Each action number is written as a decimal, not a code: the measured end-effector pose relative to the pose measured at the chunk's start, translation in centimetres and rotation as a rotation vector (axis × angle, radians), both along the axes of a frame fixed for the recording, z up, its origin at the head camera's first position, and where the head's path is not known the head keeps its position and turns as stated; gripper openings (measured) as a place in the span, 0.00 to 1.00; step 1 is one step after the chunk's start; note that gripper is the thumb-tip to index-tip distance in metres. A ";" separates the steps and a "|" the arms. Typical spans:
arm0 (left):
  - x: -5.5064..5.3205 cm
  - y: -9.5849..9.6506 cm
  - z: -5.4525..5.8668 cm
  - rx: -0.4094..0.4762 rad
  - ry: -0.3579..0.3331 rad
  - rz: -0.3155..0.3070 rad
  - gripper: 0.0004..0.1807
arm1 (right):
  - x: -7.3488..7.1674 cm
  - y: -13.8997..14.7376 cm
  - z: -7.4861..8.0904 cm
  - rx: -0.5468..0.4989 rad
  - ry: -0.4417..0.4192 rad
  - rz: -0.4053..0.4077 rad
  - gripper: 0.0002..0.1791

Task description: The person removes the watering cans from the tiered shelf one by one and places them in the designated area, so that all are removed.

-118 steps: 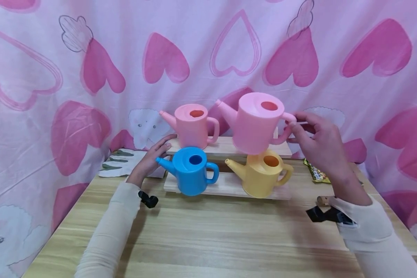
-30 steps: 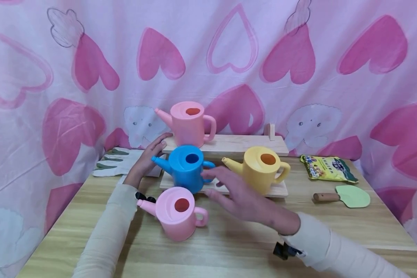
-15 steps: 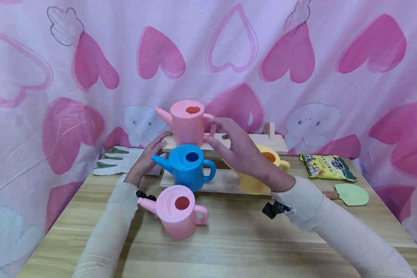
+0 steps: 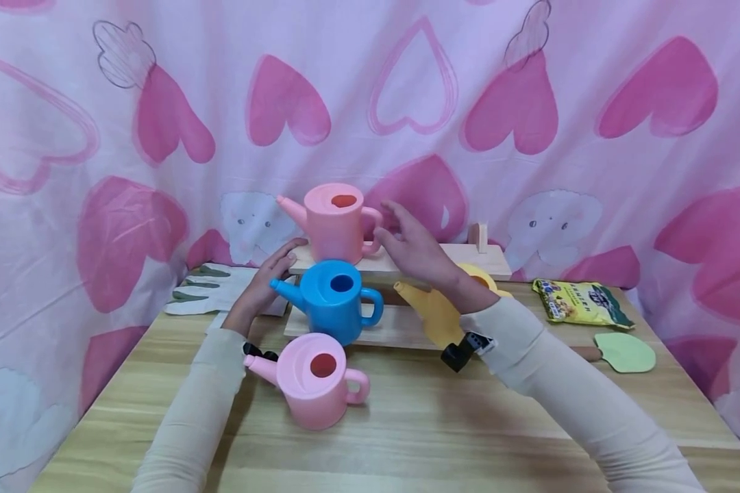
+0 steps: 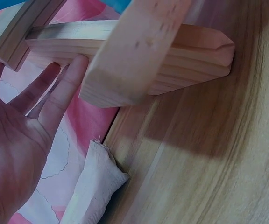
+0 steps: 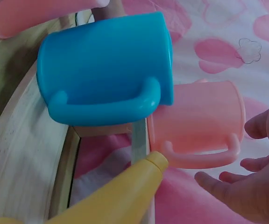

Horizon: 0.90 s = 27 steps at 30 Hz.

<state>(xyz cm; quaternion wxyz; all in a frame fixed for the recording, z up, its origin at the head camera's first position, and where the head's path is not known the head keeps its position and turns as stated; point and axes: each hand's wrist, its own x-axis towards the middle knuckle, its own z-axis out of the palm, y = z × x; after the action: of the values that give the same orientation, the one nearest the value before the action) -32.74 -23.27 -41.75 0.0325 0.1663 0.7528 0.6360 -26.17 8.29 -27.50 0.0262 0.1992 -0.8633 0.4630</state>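
My left hand (image 4: 261,291) rests against the left end of the upper board of a wooden plant stand (image 4: 407,255); in the left wrist view its fingers (image 5: 62,95) are fairly straight and touch the wood. A salmon-pink watering can (image 4: 335,226) stands on that board. Beside its handle is my right hand (image 4: 416,250), fingers spread and holding nothing, with a small gap to the handle in the right wrist view. On the lower board are a blue watering can (image 4: 333,305) and a yellow watering can (image 4: 438,315), partly hidden by my right wrist. A lighter pink watering can (image 4: 311,390) stands in front.
White gloves (image 4: 206,291) with green marks lie behind my left forearm. At the right are a yellow-green packet (image 4: 582,302) and a trowel (image 4: 625,352) with a green blade, its handle partly covered by my sleeve. A pink heart-print curtain (image 4: 358,89) hangs behind the table.
The lighter pink can, held by my right hand above the stand at first, now stands on the table in front. My right hand has since moved up beside the salmon-pink can's handle.
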 end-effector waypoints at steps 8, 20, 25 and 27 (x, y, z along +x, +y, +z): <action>0.4 0.2 0.0 -0.007 -0.018 0.010 0.33 | -0.9 -1.3 -0.8 -0.095 -0.072 -0.013 0.29; 0.6 0.4 0.1 0.002 0.015 0.006 0.31 | -1.7 -1.5 -1.4 -0.127 -0.102 -0.049 0.19; 0.5 0.4 0.0 0.003 0.027 0.013 0.31 | -1.9 -1.6 -1.5 -0.135 -0.084 -0.050 0.17; 0.5 0.4 0.0 0.005 0.025 0.017 0.31 | -1.9 -1.6 -1.6 -0.133 -0.077 -0.053 0.17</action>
<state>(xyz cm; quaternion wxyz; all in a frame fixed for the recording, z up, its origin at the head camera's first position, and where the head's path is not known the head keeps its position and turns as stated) -32.24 -22.85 -41.78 0.0172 0.1679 0.7530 0.6360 -28.12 6.65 -29.05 0.0183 0.1561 -0.8361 0.5256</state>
